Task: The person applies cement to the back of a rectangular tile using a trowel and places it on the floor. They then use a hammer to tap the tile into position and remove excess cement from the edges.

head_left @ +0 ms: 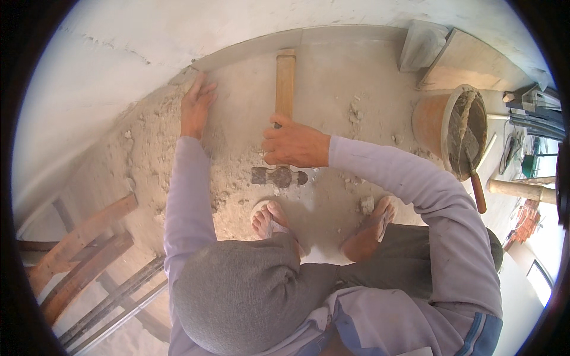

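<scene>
Your right grip (295, 142) is clenched around the hammer (279, 176), over the dusty floor (326, 89). A wooden bar (285, 86) points from the hammer toward the wall (130, 53); your right grip hides whether they join. Left of the hammer, your left grip (198, 108) is released and spread near the wall; I cannot tell what it touches. Right of the hammer stands a bucket (429, 123) holding a trowel (478, 193).
</scene>
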The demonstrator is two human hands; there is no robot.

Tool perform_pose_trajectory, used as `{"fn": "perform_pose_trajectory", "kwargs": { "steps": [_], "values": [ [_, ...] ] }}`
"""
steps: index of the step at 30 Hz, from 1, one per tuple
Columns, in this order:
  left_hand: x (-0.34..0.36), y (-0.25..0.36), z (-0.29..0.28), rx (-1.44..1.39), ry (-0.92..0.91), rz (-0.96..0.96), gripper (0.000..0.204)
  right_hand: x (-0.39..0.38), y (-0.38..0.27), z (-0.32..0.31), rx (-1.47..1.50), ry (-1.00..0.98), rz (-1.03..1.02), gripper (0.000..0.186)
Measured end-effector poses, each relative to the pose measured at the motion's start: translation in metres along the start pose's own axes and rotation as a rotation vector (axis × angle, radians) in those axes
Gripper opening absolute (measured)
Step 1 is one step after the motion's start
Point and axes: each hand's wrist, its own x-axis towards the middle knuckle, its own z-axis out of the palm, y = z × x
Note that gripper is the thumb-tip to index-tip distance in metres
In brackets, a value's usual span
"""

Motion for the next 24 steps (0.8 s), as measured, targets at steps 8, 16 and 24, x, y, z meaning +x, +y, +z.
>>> {"fn": "perform_pose_trajectory", "kwargs": {
  "steps": [8,16,24],
  "values": [
    [0.004,-0.006,-0.009,0.116,-0.064,-0.010,0.061,-0.010,0.005,0.010,0.024,0.090,-0.042,0.011],
    [-0.002,0.002,0.001,0.049,-0.034,-0.016,0.061,-0.012,0.011,0.008,-0.011,0.107,-0.022,0.010],
    [-0.005,0.007,0.006,0.100,-0.028,0.001,0.060,-0.021,0.012,0.006,-0.026,0.061,-0.036,0.007]
  ]
}}
